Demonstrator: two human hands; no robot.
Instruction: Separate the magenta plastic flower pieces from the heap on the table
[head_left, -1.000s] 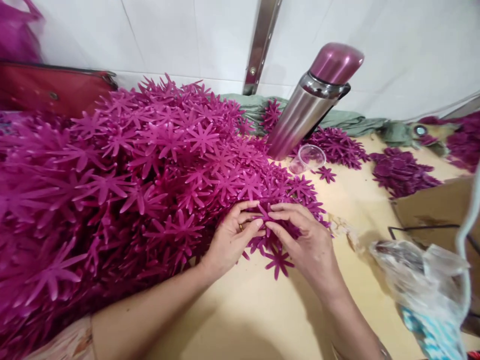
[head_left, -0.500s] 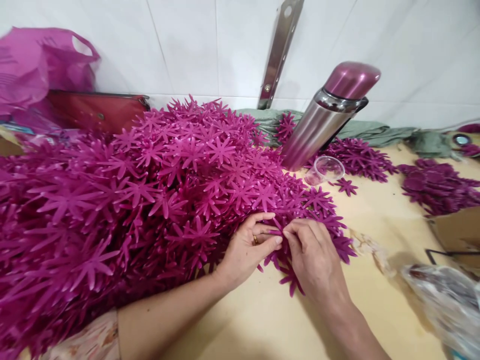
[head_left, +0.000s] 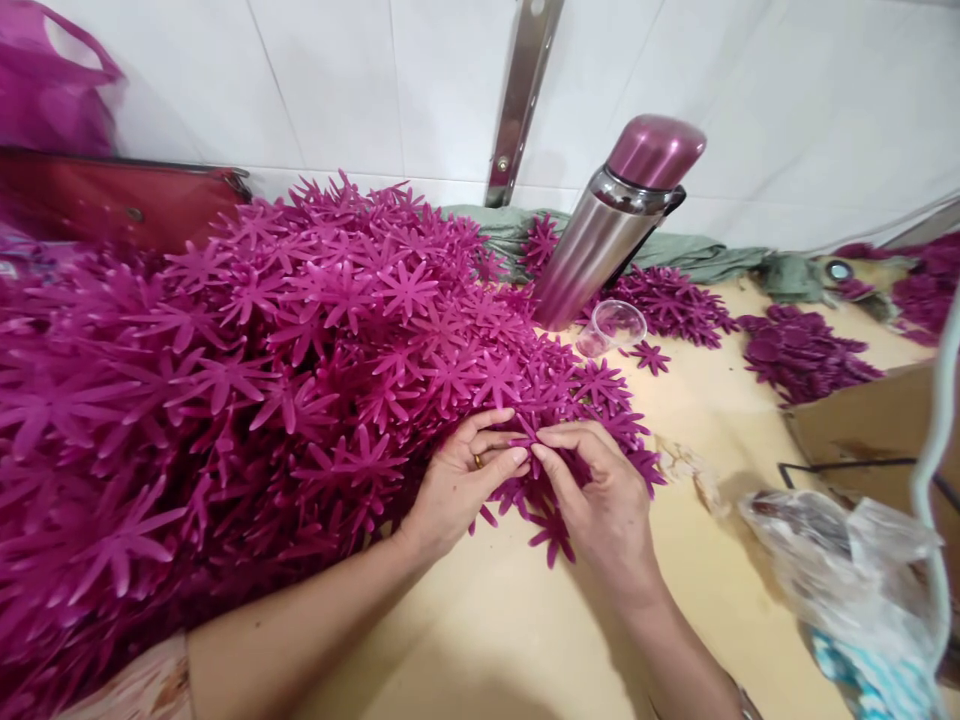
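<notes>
Between my two hands is a small purple star-shaped flower piece (head_left: 529, 436) with narrow petals. My left hand (head_left: 461, 478), a ring on one finger, pinches it from the left between thumb and fingers. From the right, my right hand (head_left: 606, 490) pinches the same piece with thumb and forefinger. A large heap of like purple flower pieces (head_left: 300, 340) lies beside and behind my left hand. One loose flower piece (head_left: 551, 535) rests on the table (head_left: 465, 630) just below my hands. My fingertips partly hide the held piece.
A steel-and-purple thermos (head_left: 615, 220) stands behind the hands, near a clear plastic cup (head_left: 615, 325). Darker purple pieces (head_left: 806, 350) lie to the right. Further right are a cardboard box (head_left: 847, 425), a clear plastic bag (head_left: 847, 560) and a pale cable (head_left: 934, 450). A red bag (head_left: 127, 200) is back left.
The view has swung to the right, so everything sits further left and the cable shows. My right thumb and forefinger have shifted on the flower piece; both hands stay on it.
</notes>
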